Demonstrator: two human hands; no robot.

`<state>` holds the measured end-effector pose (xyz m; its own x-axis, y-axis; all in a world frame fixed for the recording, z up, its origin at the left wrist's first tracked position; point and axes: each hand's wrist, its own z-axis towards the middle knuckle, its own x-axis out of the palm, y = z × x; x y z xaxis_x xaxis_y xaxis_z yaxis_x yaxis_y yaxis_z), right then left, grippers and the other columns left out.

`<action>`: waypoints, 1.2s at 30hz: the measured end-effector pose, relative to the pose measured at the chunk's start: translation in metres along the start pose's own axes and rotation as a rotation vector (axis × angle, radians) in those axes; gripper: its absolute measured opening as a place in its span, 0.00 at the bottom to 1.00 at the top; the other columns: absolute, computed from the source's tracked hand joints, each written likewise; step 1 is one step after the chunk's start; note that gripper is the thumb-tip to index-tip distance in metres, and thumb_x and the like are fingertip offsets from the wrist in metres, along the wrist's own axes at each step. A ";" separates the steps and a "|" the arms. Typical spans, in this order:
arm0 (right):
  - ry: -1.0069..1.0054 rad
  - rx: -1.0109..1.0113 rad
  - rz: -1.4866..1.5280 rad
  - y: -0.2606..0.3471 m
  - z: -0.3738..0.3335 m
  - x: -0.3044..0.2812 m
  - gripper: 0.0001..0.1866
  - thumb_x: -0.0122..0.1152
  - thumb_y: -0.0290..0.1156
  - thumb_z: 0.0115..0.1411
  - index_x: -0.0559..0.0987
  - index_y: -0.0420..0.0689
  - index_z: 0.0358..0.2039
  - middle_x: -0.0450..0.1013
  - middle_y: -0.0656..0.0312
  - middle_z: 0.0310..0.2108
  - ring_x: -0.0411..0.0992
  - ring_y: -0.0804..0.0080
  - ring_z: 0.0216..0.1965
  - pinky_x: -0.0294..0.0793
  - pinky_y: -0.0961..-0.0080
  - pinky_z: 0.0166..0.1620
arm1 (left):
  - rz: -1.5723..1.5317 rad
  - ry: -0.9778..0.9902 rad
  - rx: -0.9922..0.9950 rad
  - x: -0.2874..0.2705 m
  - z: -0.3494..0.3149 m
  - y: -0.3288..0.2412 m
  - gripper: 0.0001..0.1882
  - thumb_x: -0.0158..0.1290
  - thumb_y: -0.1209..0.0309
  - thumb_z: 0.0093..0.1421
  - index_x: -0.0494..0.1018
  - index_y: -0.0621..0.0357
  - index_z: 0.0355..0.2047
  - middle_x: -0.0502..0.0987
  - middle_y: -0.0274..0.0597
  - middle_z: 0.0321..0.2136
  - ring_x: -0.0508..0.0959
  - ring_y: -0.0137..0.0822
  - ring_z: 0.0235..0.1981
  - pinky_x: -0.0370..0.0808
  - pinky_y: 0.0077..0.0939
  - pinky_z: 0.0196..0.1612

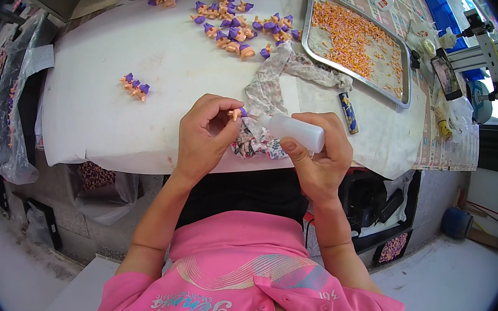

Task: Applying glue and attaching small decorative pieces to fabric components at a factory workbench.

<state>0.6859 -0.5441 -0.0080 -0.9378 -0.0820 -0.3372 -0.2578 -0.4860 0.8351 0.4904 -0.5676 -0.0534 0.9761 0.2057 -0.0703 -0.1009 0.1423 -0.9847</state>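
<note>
My left hand [199, 138] pinches a small purple and peach plastic figure piece [236, 113] between thumb and fingertips. My right hand [328, 167] is wrapped round a white squeeze bottle [298, 133], tipped sideways. The bottle's narrow nozzle points left, at the purple part of the piece; whether it touches cannot be made out. Beneath the bottle and beyond it lies a crumpled patterned cloth [267, 83]. A small group of similar pieces [135, 87] rests on the white-covered table [93, 109] to the left. Many more pieces [232, 29] are heaped at the far side.
A metal tray [408, 98] of small orange and pink parts sits at the far right. A dark blue tube [348, 112] lies nearer me. Beyond them, a phone [446, 74] is held on a metal stand. Plastic-lined bins [10, 148] stand left of the table.
</note>
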 end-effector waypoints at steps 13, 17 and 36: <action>-0.003 -0.014 0.001 -0.003 0.001 -0.001 0.20 0.73 0.35 0.51 0.78 0.36 0.39 0.72 0.59 0.32 0.70 0.73 0.33 0.68 0.80 0.35 | -0.015 0.001 -0.001 0.001 0.002 0.001 0.08 0.55 0.80 0.56 0.76 0.66 0.38 0.74 0.37 0.34 0.75 0.23 0.29 0.73 0.16 0.31; -0.003 -0.004 0.006 -0.003 0.002 -0.004 0.20 0.73 0.34 0.51 0.78 0.36 0.39 0.72 0.59 0.32 0.70 0.73 0.33 0.68 0.80 0.35 | -0.025 0.005 -0.017 0.003 0.002 0.000 0.08 0.55 0.80 0.56 0.76 0.66 0.38 0.74 0.37 0.33 0.75 0.24 0.29 0.73 0.16 0.32; -0.078 0.227 0.150 -0.031 0.007 -0.009 0.17 0.67 0.29 0.57 0.73 0.37 0.43 0.70 0.63 0.36 0.70 0.77 0.37 0.70 0.81 0.39 | -0.079 0.043 -0.038 0.006 0.006 0.004 0.10 0.55 0.83 0.56 0.75 0.66 0.39 0.73 0.36 0.35 0.74 0.23 0.32 0.71 0.15 0.36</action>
<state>0.7004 -0.5224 -0.0274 -0.9822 -0.0673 -0.1752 -0.1517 -0.2649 0.9523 0.4951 -0.5598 -0.0564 0.9882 0.1531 0.0021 -0.0164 0.1197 -0.9927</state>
